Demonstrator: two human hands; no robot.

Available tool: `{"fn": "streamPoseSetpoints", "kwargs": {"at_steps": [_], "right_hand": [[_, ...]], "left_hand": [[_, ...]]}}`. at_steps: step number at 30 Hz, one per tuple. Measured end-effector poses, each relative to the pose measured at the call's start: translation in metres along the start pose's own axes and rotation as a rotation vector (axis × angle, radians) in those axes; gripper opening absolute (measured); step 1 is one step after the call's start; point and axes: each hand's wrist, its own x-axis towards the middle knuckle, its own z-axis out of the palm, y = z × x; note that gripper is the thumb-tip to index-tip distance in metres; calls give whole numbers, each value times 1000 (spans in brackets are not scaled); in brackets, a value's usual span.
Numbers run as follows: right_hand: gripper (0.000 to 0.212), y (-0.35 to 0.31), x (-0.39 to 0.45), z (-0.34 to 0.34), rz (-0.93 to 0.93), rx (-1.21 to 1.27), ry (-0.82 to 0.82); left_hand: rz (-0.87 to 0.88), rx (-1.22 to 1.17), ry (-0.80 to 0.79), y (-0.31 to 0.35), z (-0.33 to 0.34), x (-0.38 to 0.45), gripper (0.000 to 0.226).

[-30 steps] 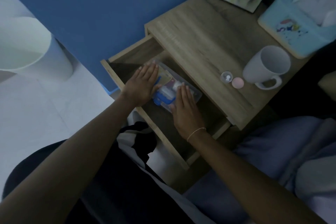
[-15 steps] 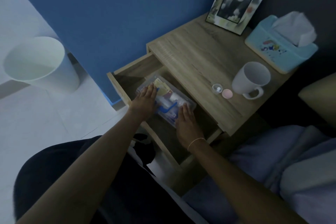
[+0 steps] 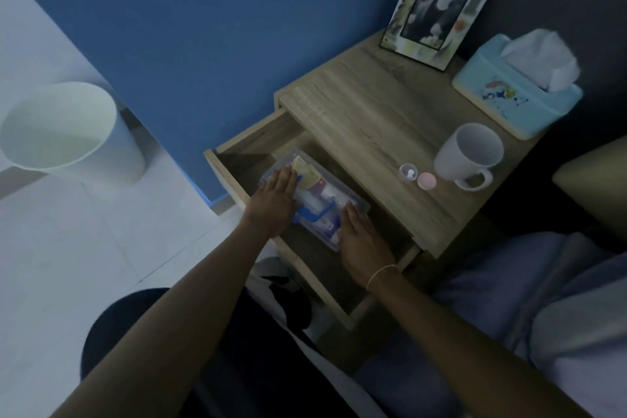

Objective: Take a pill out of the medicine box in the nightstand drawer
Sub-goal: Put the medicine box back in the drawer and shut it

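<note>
The nightstand drawer is pulled open. Inside lies a clear plastic medicine box with a blue clasp, holding small bottles and packets. My left hand lies flat over the box's left end. My right hand lies flat on its near right end, fingers extended. Both hands hold the box down on the drawer floor. On the nightstand top a small clear cup holds white pills, with a pink lid beside it.
A white mug, a blue tissue box and a picture frame stand on the nightstand. A white bin is on the floor at the left. Bedding lies at the right.
Both hands have stayed on the medicine box in the drawer. My head has pulled back and up, so more of the nightstand top and wall shows.
</note>
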Motion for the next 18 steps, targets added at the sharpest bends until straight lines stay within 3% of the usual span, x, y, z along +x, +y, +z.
{"fn": "streamPoseSetpoints", "kwargs": {"at_steps": [5,13,18], "right_hand": [[55,0,6,-33,-25,-33,115],[50,19,64,-65,-77,-23,288],[55,35,85,-64,-37,7,231]], "left_hand": [[-33,-41,180,10,-8,-21,67],[-278,-102,482,20,10,-35,65],[-419,-222,505,17,27,-47,71]]}}
